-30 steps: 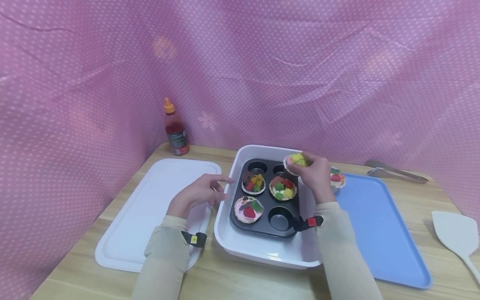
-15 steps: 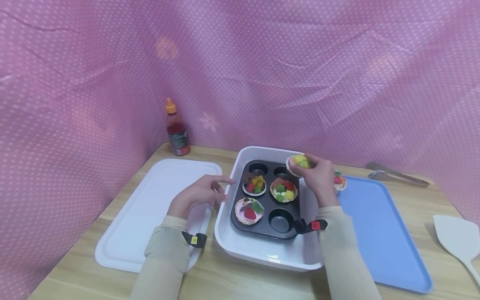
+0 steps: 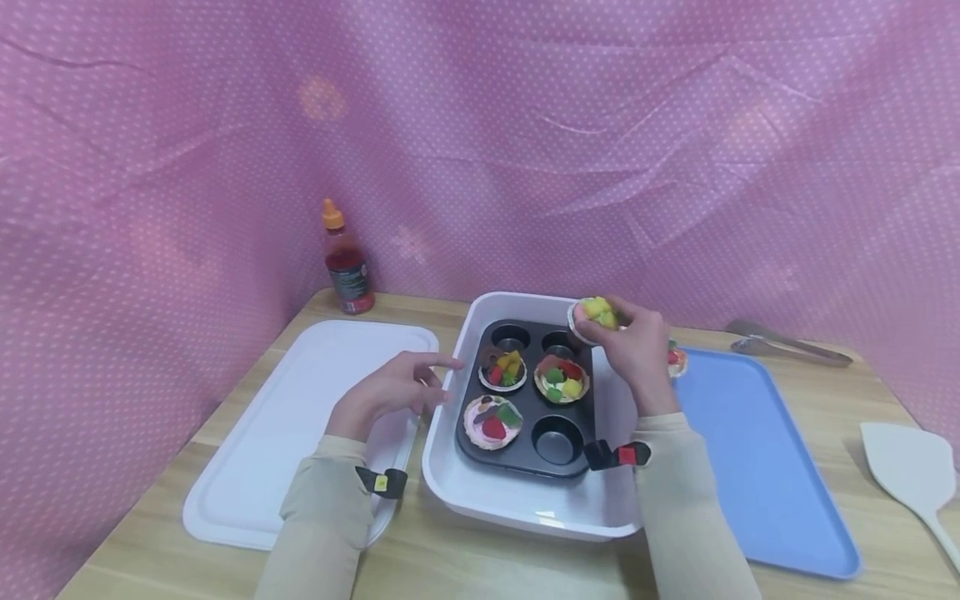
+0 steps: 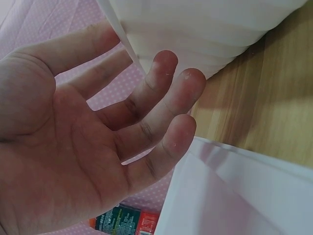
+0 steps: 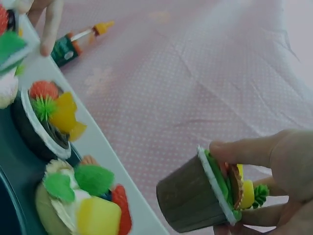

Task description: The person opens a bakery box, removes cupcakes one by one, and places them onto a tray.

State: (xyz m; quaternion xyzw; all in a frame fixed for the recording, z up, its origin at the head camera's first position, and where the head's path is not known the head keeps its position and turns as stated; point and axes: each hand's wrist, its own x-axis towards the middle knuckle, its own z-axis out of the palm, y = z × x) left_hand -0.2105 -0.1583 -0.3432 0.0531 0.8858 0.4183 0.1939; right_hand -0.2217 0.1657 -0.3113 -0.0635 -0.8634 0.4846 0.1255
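My right hand (image 3: 633, 350) pinches a fruit-topped toy tart (image 3: 597, 312) by its edge, above the far right corner of a dark muffin tin (image 3: 521, 462). In the right wrist view this tart's brown cup (image 5: 188, 198) is tilted sideways, with fingers at its rim. Three other tarts sit in the tin: a pink one (image 3: 492, 422), a dark one with mango-like pieces (image 3: 502, 369) and a cream one with green leaves (image 3: 561, 380). The tin lies in a white basin (image 3: 517, 512). My left hand (image 3: 393, 387), fingers loosely bent, is at the basin's left rim.
A white lid-like tray (image 3: 300, 425) lies left, a blue tray (image 3: 757, 467) right. Another tart (image 3: 677, 361) shows at the blue tray's far left corner. Tongs (image 3: 787, 343) and a white spatula (image 3: 909, 471) lie farther right. A sauce bottle (image 3: 347, 267) stands at the back left.
The pinched tart is slightly higher than half a second ago, and its top faces a little differently. My left hand stays by the rim. The whole head view has shifted slightly.
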